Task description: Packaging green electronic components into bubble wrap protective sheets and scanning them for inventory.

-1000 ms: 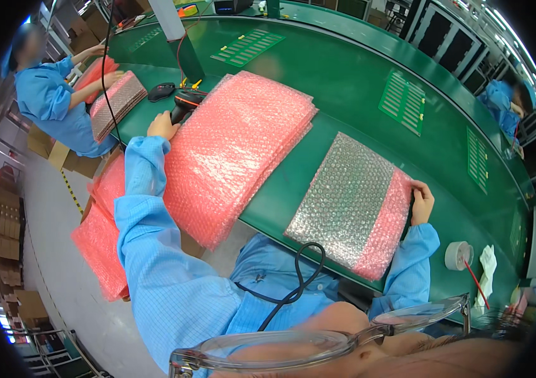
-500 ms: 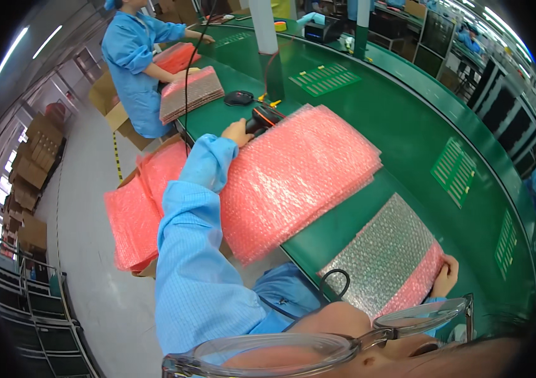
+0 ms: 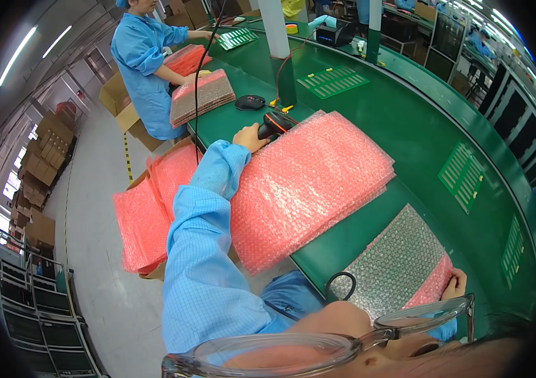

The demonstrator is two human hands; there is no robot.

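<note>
My left hand (image 3: 251,138) is closed around the handle of a black barcode scanner (image 3: 274,125) at the far edge of a stack of pink bubble-wrap bags (image 3: 312,183). The scanner's head rests by the stack. Near me on the right, my right hand (image 3: 454,285) grips the pink end of a bubble-wrap bag (image 3: 391,264). This bag looks silvery grey over most of its length, with something flat apparently inside. It lies tilted on the green bench, and my right fingers are partly hidden behind its edge.
More pink bags fill a carton (image 3: 145,220) to the left. Behind the scanner lie a black mouse (image 3: 250,102) and a post. Several green slotted panels (image 3: 333,82) lie on the green surface (image 3: 400,120). A co-worker (image 3: 145,69) stands by stacked wrapped bags (image 3: 202,99); a black cable hangs there.
The whole view has shifted slightly. My left hand stays at the scanner. Less of the pink end shows on the bag in my right hand. The co-worker's far hand now raises a green panel.
</note>
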